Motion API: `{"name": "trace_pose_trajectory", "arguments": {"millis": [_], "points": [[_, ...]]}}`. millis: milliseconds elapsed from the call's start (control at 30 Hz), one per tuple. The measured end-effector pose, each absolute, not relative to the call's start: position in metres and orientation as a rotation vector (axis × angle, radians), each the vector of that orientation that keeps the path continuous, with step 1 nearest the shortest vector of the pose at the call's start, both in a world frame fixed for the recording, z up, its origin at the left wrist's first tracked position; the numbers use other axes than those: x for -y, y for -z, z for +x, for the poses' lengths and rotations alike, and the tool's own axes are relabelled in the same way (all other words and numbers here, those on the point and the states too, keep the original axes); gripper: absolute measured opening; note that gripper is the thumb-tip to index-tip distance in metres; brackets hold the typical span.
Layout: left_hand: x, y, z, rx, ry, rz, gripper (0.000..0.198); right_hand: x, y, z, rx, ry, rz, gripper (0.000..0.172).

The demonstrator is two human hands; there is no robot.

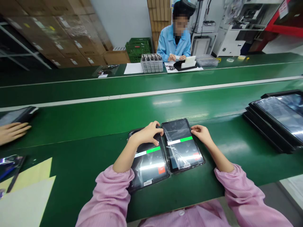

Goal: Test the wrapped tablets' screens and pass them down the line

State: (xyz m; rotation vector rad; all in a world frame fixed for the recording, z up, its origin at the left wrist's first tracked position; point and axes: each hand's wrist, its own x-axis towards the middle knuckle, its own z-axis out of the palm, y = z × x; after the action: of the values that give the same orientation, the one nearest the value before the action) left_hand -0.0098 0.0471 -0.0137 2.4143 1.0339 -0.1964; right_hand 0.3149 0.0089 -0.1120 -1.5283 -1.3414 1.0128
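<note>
Two tablets with lit screens lie side by side on the green table before me, each showing a white bar, a green bar and a red box. My left hand (149,133) reaches over the left tablet (149,167), its curled fingers on the upper left edge of the right tablet (181,149). Its thumb hangs apart over the left screen. A small black bit shows near these fingertips; its kind is unclear. With bent fingers, my right hand (201,133) grips the right tablet's upper right edge. Clear film covers both screens.
Stacked tablets (276,119) stand at right. At far left, another person's hand (14,132) rests by a dark tablet (17,115). Yellowish sheets (28,195) lie lower left. Across the belt (94,116), a co-worker in blue (174,41) sits behind a clear parts rack (151,63).
</note>
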Motion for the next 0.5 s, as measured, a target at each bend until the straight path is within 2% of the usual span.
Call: {"name": "trace_pose_trajectory", "arguments": {"millis": [133,367,500], "points": [[-0.0477,0.0135,-0.0107,-1.061,0.169,2.353,0.038,-0.0098,0.1119,0.3147,1.352,-1.014,-1.522,0.017],[-0.0494,0.0126,-0.013,-1.052,0.143,2.338,0.044,-0.0089,0.1093,0.3151,1.398,-1.039,-1.494,0.033],[-0.0493,0.0131,-0.0129,-1.05,0.137,2.346,0.044,-0.0085,0.108,0.3155,1.404,-1.047,-1.49,0.033]]}}
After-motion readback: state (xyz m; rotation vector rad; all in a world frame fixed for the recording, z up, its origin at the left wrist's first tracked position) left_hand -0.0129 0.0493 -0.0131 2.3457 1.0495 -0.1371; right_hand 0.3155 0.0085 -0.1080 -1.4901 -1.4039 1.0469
